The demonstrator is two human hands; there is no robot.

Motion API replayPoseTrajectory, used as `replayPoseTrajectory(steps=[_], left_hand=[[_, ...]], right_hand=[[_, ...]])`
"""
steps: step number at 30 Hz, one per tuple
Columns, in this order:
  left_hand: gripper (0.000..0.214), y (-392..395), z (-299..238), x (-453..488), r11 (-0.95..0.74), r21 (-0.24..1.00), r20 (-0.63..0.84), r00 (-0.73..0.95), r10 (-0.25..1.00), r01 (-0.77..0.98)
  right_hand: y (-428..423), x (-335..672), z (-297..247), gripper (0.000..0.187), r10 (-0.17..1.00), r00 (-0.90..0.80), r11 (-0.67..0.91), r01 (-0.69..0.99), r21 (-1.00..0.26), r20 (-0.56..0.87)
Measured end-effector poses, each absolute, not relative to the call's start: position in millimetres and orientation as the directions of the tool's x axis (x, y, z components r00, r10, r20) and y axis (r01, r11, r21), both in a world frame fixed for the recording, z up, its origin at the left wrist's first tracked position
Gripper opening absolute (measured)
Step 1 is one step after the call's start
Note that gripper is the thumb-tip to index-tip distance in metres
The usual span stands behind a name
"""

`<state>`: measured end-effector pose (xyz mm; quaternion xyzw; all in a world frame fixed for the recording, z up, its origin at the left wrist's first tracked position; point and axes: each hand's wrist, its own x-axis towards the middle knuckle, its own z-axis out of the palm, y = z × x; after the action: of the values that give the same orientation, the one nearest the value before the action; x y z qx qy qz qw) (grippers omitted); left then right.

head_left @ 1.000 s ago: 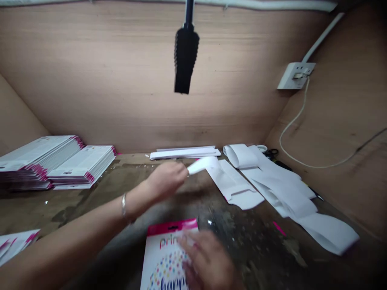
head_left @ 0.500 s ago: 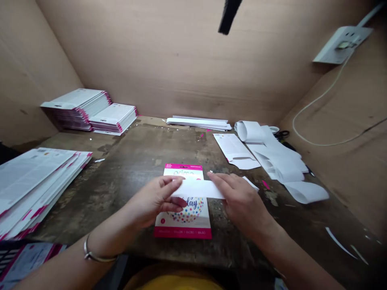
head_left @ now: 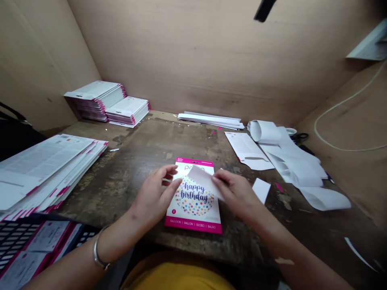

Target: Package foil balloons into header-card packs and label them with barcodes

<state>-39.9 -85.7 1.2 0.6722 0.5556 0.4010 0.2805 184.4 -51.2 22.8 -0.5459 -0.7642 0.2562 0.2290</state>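
Observation:
A white and pink balloon packet (head_left: 195,195) printed "happy birthday" lies flat on the table in front of me. My right hand (head_left: 236,189) pinches the end of a white strip (head_left: 203,177), which slants over the upper part of the packet and hides some of its print. By the packet's left edge, my left hand (head_left: 159,187) has its fingers apart with nothing in them. A small white piece of paper (head_left: 261,190) rests on the table just beyond my right hand.
Stacked packets (head_left: 99,98) stand at the back left, with a fanned pile (head_left: 51,165) nearer. White strips (head_left: 211,120) lie along the back wall. At right are an opened packet (head_left: 248,149), a curling white roll (head_left: 290,161) and scissors (head_left: 300,137). A crate (head_left: 18,237) is at lower left.
My left hand has let go of the white strip and moved off it. The strip now hangs from my right hand alone, tilted. The whole view has shifted toward the left.

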Motion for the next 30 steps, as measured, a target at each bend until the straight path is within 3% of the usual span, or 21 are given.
replayPoseTrajectory(steps=[2,4,6,10,16,25,28,30], left_hand=[[0.025,-94.6,-7.1,-51.3,-0.483,0.517,0.423,0.28,0.862,0.707],[0.026,-104.2,-17.4,-57.5,-0.669,0.263,0.399,0.553,0.732,0.696],[0.029,-111.3,-27.3,-58.3,-0.736,0.174,0.307,0.674,0.672,0.654],[0.029,-114.7,-37.8,-54.2,-0.742,0.133,0.255,0.7,0.667,0.658],[0.028,-113.1,-33.3,-52.1,-0.751,0.084,0.257,0.714,0.651,0.655],[0.028,-110.4,-43.8,-59.1,-0.72,0.147,0.199,0.692,0.693,0.678],[0.027,-106.4,-45.1,-59.4,-0.724,0.179,0.16,0.706,0.69,0.667],[0.026,-104.4,-44.1,-58.4,-0.726,0.19,0.156,0.71,0.687,0.661]], right_hand=[[-42.9,188.7,20.2,0.024,0.968,-0.244,0.221,0.726,-0.651,0.057],[-36.1,189.2,18.9,0.026,0.949,-0.316,0.233,0.715,-0.659,-0.009],[-32.1,183.1,17.6,0.027,0.9,-0.43,0.289,0.709,-0.644,-0.069],[-28.9,162.5,11.7,0.025,0.867,-0.489,0.373,0.766,-0.524,-0.098],[-26.7,149.6,2.9,0.026,0.873,-0.465,0.377,0.834,-0.403,-0.146],[-25.6,143.7,-0.4,0.025,0.883,-0.445,0.387,0.87,-0.306,-0.15],[-30.2,143.3,0.6,0.015,0.898,-0.43,0.399,0.885,-0.24,-0.093],[-40.7,144.7,0.7,0.02,0.888,-0.457,0.461,0.875,-0.148,0.062]])
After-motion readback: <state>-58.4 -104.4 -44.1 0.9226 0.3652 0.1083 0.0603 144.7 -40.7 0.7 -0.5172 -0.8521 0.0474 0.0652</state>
